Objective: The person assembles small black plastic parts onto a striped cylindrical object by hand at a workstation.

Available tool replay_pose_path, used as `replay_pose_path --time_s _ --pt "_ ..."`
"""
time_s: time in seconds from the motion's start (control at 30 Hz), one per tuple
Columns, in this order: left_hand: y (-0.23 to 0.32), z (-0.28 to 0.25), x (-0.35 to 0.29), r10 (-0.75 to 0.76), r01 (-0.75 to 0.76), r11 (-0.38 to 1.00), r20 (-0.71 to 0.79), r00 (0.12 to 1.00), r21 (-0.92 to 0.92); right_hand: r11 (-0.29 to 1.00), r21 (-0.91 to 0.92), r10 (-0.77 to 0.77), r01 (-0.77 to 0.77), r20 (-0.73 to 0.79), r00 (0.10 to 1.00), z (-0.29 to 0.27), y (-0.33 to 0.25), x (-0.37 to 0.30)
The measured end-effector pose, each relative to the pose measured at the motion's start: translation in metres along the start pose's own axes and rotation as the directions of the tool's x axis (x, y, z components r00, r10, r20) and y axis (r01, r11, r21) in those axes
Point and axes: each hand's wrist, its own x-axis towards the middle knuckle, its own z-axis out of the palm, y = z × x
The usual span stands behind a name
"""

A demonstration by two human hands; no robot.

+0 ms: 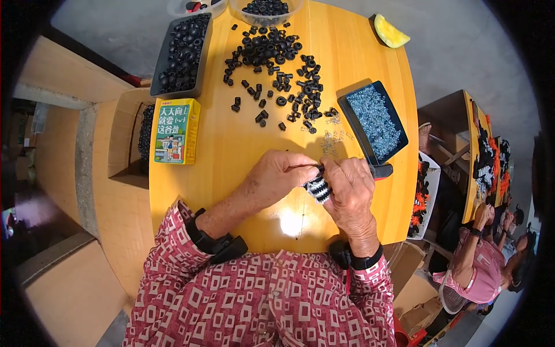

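Above the near part of the wooden table (pixel 243 225), a small black-and-white striped knitted piece (pixel 318 191) is held between both hands. My left hand (pixel 276 180) pinches the dark upper end of it, thumb and forefinger together. My right hand (pixel 350 191) is closed around its right side, thumb against the stripes. Fingers cover most of its top, so I cannot make out what is pinched there. Just beyond the hands lie several tiny clear plastic bits (pixel 332 141). Farther off, small black plastic parts (pixel 269 49) are spread loosely over the wood.
At the right stands a dark tray of small clear pieces (pixel 346 104), with a black handle-like object (pixel 381 171) below it. A grey bin (pixel 203 75) of black parts and a yellow-green carton (pixel 192 136) stand left. A melon slice (pixel 392 32) lies far right. Another person (pixel 480 260) sits at right.
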Motion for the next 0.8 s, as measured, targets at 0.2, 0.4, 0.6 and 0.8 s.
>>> replay_pose_path --time_s 0.2,0.4,0.6,0.8 --pt "-0.005 0.006 -0.002 0.02 -0.015 0.998 -0.092 0.996 0.054 0.998 -0.058 -0.012 0.012 0.014 1.0 -0.003 -0.007 0.005" --pt "-0.006 0.008 -0.003 0.039 -0.044 0.998 -0.15 0.988 -0.034 0.996 -0.091 -0.011 0.007 -0.036 0.999 0.005 -0.009 0.005" --pt "-0.004 -0.003 0.003 -0.014 0.014 1.0 0.006 1.0 -0.002 0.999 -0.043 0.004 -0.005 -0.024 1.0 0.002 -0.005 0.004" --pt "-0.004 0.006 -0.001 0.008 -0.016 0.996 -0.089 0.996 -0.09 1.0 0.0 0.018 -0.018 -0.046 0.999 0.007 -0.002 0.005"
